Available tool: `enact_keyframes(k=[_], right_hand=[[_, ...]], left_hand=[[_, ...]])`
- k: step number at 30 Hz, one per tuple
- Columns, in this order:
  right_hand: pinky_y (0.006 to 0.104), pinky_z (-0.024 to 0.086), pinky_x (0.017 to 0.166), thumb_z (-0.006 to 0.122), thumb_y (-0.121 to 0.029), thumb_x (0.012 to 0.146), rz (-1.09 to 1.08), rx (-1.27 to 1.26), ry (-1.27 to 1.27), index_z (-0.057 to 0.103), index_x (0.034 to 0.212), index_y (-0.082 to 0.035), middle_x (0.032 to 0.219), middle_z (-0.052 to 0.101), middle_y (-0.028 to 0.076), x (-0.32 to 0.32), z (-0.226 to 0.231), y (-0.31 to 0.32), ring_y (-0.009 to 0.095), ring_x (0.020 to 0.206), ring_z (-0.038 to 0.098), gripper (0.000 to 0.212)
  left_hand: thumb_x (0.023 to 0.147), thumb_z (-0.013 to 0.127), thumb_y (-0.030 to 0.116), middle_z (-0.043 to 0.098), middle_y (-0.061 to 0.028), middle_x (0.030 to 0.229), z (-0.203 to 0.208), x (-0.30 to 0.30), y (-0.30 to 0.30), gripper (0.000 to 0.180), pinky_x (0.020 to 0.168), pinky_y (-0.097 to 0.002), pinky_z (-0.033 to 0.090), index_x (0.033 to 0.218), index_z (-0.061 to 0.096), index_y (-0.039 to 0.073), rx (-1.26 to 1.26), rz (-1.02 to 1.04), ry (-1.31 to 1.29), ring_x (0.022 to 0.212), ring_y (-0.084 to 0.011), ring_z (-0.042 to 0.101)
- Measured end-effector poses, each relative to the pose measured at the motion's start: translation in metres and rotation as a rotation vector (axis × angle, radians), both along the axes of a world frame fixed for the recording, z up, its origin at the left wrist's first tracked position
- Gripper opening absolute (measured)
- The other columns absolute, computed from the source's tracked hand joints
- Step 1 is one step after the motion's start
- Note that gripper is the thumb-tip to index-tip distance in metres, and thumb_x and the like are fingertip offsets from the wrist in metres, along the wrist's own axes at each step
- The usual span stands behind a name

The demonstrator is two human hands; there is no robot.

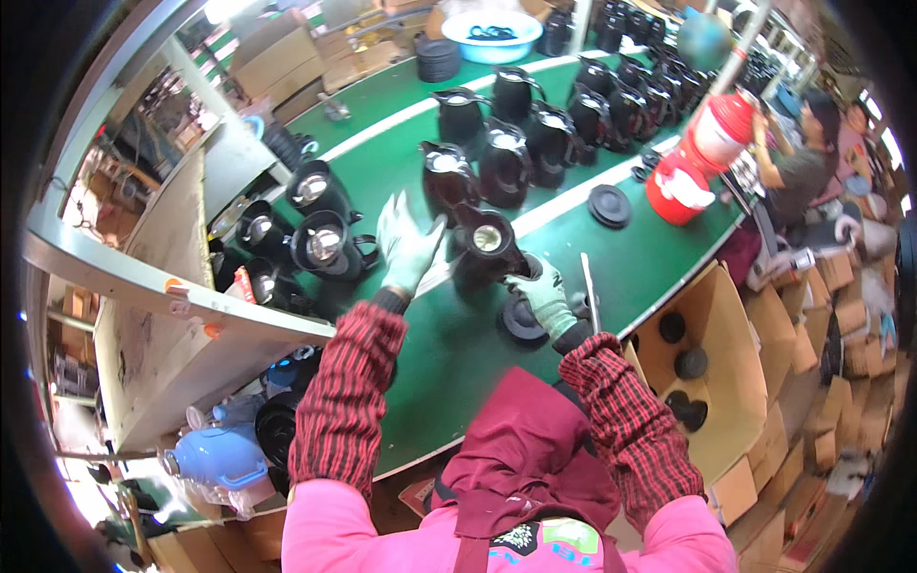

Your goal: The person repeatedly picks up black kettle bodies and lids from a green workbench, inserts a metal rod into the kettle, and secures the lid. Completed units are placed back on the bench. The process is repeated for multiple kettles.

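My right hand (544,294), in a pale glove, is closed round the handle of a black jug (482,256) with a silvery inside, open at the top. To its left my left hand (406,246), gloved too, has its fingers stretched out and holds nothing. A black jug (446,180) stands just beyond it, among several others on the green worktop (430,372). Below my right hand lies a round black part (521,320), partly hidden. More open black jugs (327,246) are grouped left of my left hand.
A black disc (609,205) and a red container (680,186) are on the right of the worktop. An open cardboard box (731,353) with black round parts stands beside its edge. A light-blue basin (492,43) sits at the back; a person (802,162) is at far right.
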State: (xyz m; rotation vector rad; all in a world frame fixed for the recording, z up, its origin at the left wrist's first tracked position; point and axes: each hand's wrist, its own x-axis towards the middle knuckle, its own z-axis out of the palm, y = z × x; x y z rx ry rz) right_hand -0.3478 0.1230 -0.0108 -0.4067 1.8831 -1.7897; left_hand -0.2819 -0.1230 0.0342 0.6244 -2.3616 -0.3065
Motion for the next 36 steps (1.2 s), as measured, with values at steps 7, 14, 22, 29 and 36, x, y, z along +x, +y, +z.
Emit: enact_keyframes(k=[7,14,22,29,36], right_hand=[[0.0299,0.050,0.077,0.086,-0.009,0.076,-0.088,-0.103,-0.080,0.068,0.103,0.002,0.091,0.069,0.005,-0.037,-0.028,-0.092,0.013,0.082,0.061,0.035],[0.0297,0.051,0.074,0.089,-0.014,0.075,-0.219,0.109,0.162,0.053,0.132,0.013,0.114,0.059,0.011,-0.073,-0.034,-0.193,0.016,0.086,0.060,0.072],[0.0436,0.040,0.109,0.085,-0.024,0.079,-0.203,0.250,0.599,0.049,0.133,-0.003,0.136,0.046,0.017,-0.043,0.016,-0.067,0.034,0.128,0.048,0.068],[0.0469,0.034,0.117,0.081,-0.025,0.079,0.215,0.326,0.920,0.045,0.145,-0.006,0.152,0.040,0.019,0.046,0.071,-0.011,0.038,0.141,0.039,0.077],[0.0597,0.036,0.114,0.068,-0.031,0.085,0.602,0.298,1.475,0.059,0.125,-0.013,0.141,0.050,0.015,0.105,0.139,0.037,0.040,0.136,0.046,0.045]], left_hand=[[0.082,0.066,0.016,0.061,-0.0046,0.123,0.008,-0.113,-0.082,0.052,0.105,-0.0594,0.034,0.133,0.056,0.017,-0.587,-0.289,-0.346,0.120,-0.0269,0.054],[0.084,0.060,0.011,0.056,-0.0108,0.138,-0.002,-0.110,-0.171,0.053,0.104,-0.0531,0.040,0.137,0.054,0.010,-0.383,-0.251,-0.157,0.128,-0.0352,0.051],[0.067,0.085,0.047,0.043,-0.0153,0.143,0.021,0.037,-0.042,0.095,0.109,-0.0499,0.032,0.144,0.044,0.011,-0.162,0.421,-0.188,0.132,-0.0314,0.041],[0.072,0.076,0.019,0.060,-0.0031,0.108,0.041,0.142,-0.042,0.033,0.095,-0.0496,0.042,0.104,0.068,0.022,-0.283,-0.095,-0.405,0.106,-0.0300,0.055],[0.072,0.073,0.023,0.062,0.0007,0.100,0.127,0.182,0.087,0.030,0.099,-0.0470,0.046,0.102,0.069,0.016,-0.312,-0.888,-0.361,0.098,-0.0209,0.060]])
